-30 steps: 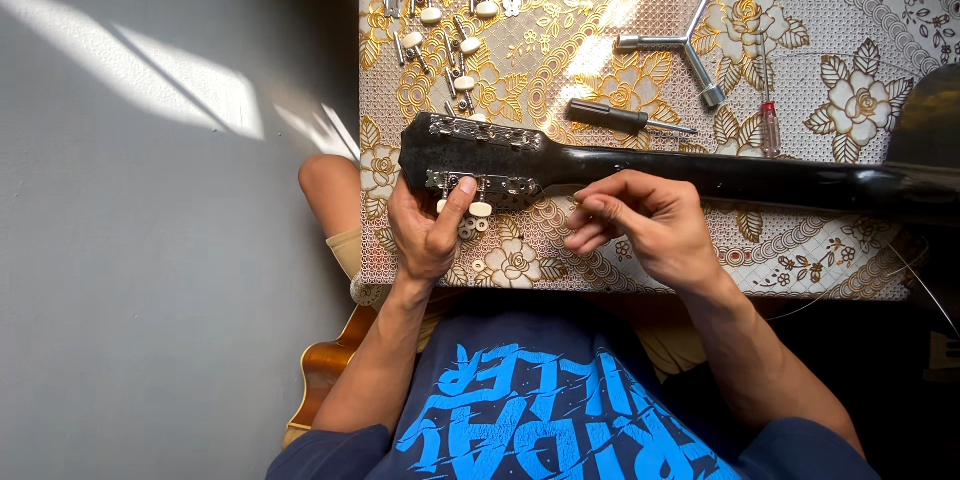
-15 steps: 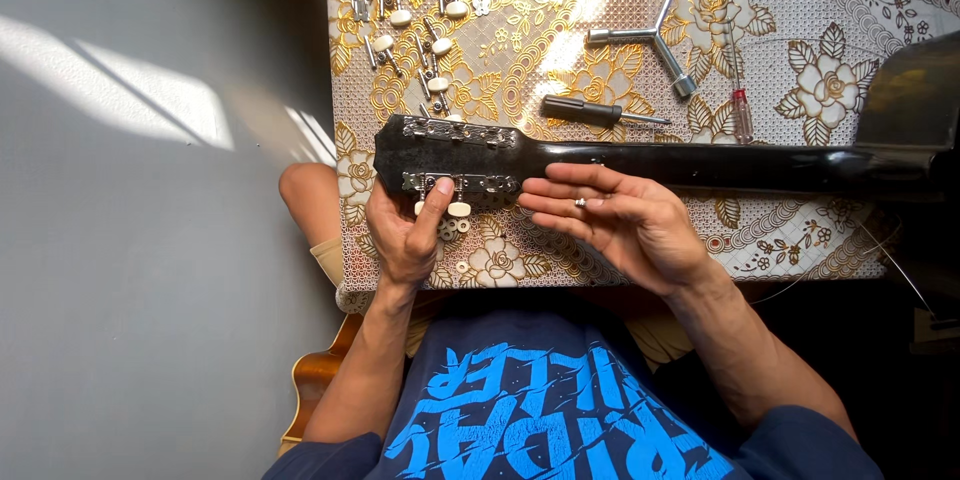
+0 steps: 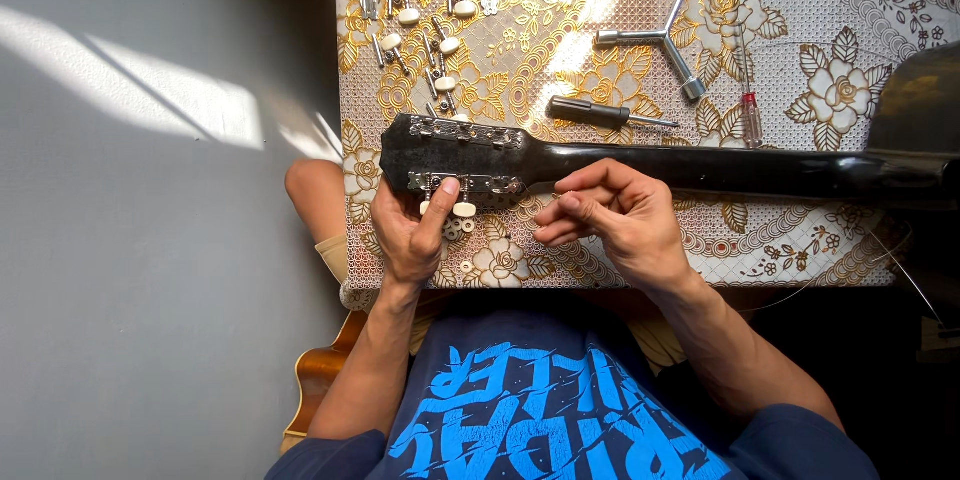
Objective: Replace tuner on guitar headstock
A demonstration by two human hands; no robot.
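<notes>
A black guitar neck [image 3: 700, 168] lies across the table, its headstock [image 3: 450, 152] pointing left. My left hand [image 3: 410, 230] presses its thumb on the tuner strip [image 3: 465, 184] along the headstock's near edge, beside cream tuner knobs. My right hand [image 3: 615, 220] hovers just below the neck next to the headstock, fingertips pinched together; whether something small is between them cannot be made out.
A gold floral tablecloth [image 3: 800, 60] covers the table. On it lie several loose tuning pegs [image 3: 420, 10], a black-handled screwdriver [image 3: 600, 114], a three-armed socket wrench [image 3: 660, 38] and a small red-tipped tool [image 3: 750, 115]. A brown guitar body [image 3: 320, 380] stands below my left arm.
My right hand has come off the neck and drawn its fingers into a pinch. My left thumb has shifted onto the tuner strip. The view has slid slightly.
</notes>
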